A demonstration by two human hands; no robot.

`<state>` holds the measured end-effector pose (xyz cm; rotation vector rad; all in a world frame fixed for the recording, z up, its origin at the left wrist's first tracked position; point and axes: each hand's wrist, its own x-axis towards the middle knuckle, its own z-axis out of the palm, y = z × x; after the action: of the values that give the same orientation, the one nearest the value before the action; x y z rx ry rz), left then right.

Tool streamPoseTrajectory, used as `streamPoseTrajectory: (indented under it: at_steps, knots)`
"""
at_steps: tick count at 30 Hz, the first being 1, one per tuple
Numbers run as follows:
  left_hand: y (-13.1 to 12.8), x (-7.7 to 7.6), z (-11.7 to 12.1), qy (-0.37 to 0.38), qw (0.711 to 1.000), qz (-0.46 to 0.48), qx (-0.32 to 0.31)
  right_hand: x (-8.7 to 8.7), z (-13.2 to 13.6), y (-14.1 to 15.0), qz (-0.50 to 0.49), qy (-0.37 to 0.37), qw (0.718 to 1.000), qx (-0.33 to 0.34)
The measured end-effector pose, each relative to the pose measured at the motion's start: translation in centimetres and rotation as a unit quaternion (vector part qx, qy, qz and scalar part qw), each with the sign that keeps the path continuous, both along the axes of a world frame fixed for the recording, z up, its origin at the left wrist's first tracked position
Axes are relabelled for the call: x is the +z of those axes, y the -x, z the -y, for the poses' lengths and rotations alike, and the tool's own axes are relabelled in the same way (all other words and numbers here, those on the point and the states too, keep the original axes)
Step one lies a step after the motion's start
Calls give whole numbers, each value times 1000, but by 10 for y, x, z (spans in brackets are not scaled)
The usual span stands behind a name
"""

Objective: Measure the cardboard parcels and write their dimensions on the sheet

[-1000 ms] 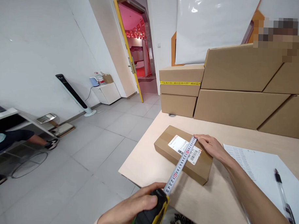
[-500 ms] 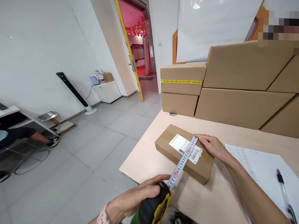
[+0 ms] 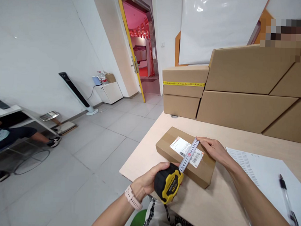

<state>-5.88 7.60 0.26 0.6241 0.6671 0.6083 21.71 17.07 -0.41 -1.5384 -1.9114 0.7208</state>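
Note:
My left hand point(image 3: 150, 177) is closed around a black and yellow tape measure point(image 3: 169, 183) at the near side of a flat brown cardboard box point(image 3: 166, 145). The extended blade point(image 3: 188, 156) lies across the box's top, over a white shipping label point(image 3: 180, 145). At the far edge of the box, my right hand point(image 3: 212, 148) pinches the blade's end with its fingertips and rests along the box top. A pink band circles my left wrist.
Large cardboard boxes point(image 3: 247, 106) are stacked along the table's point(image 3: 144, 155) back, with a person partly visible behind them. Printed sheets point(image 3: 264, 173) and a pen point(image 3: 288, 200) lie at right. Another person's leg point(image 3: 28, 133) shows at far left, near a floor scale point(image 3: 66, 128).
My left hand and the tape measure case have moved up and closer to the box, so less blade is out. My right hand stays at the blade's end.

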Motion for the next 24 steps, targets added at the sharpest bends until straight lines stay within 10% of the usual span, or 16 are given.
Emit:
streamPoseTrajectory:
  at_steps: [24]
  knots:
    - [-1,4,1,0,1000,-19,1,1,1,0,5,9,1000,-6]
